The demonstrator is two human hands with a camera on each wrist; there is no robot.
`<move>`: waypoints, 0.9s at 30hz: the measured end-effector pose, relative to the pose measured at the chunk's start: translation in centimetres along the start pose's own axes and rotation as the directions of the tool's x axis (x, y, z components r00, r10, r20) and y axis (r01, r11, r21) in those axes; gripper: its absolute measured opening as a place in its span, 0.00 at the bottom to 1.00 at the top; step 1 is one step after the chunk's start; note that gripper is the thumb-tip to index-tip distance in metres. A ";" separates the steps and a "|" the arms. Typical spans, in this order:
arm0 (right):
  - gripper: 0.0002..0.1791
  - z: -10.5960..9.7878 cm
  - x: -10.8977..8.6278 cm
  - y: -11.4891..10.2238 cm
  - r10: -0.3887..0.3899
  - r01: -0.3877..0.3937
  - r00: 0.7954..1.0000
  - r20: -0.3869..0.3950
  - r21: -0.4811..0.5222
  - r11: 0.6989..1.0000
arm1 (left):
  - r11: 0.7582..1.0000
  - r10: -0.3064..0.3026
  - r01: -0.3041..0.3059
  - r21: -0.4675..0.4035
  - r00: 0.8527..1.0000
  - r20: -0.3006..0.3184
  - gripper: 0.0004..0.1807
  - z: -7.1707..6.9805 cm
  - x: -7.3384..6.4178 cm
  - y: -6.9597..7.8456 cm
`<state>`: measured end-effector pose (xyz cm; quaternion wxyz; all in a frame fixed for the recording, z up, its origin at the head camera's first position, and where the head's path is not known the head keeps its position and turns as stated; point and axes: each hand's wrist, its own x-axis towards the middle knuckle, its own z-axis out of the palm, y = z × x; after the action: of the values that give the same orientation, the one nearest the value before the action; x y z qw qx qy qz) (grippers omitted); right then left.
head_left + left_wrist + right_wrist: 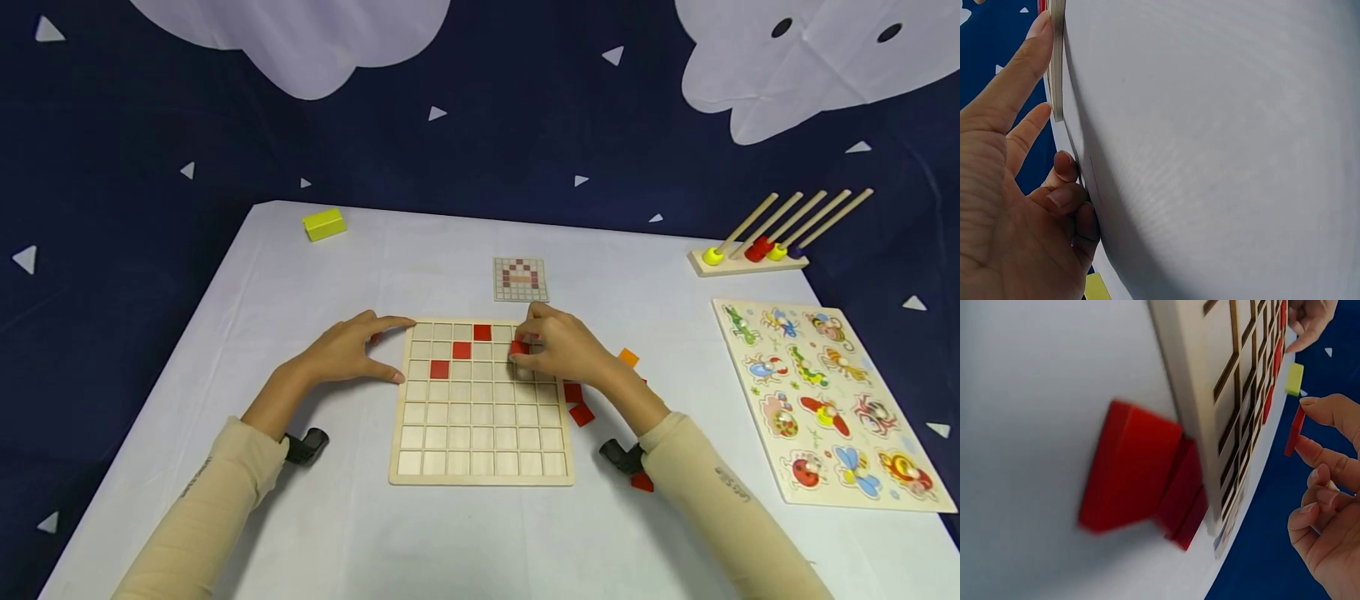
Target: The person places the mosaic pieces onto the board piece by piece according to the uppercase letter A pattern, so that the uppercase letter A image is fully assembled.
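Observation:
A wooden grid board (482,480) lies flat on the white table. Three red square tiles sit in its upper cells in a diagonal line, the topmost tile (482,332) in the top row. Over the board's upper right part, my right hand (566,346) pinches another red tile (1294,430) between thumb and index finger; the right wrist view shows it tilted above the grid. My left hand (337,350) touches the board's left edge with extended thumb and index finger, its other fingers curled in the left wrist view.
Loose red tiles (581,414) and an orange tile (628,357) lie right of the board. A pattern card (521,292) is beyond it. Farther right are an insect puzzle board (825,400) and a peg stand (746,265). A yellow block (325,225) lies at the back left.

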<state>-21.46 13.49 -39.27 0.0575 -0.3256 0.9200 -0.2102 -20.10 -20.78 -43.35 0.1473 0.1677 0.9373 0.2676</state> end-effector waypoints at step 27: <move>0.12 2.8 2.6 -4.5 -0.130 0.128 0.988 0.081 0.035 0.991 | 1.000 -0.004 0.004 -0.003 1.000 0.004 0.49 -0.1 -0.1 0.1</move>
<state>-20.26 7.73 -39.85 0.0866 -0.3921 0.8907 -0.2133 -20.00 -20.76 -43.22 0.1500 0.1660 0.9369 0.2685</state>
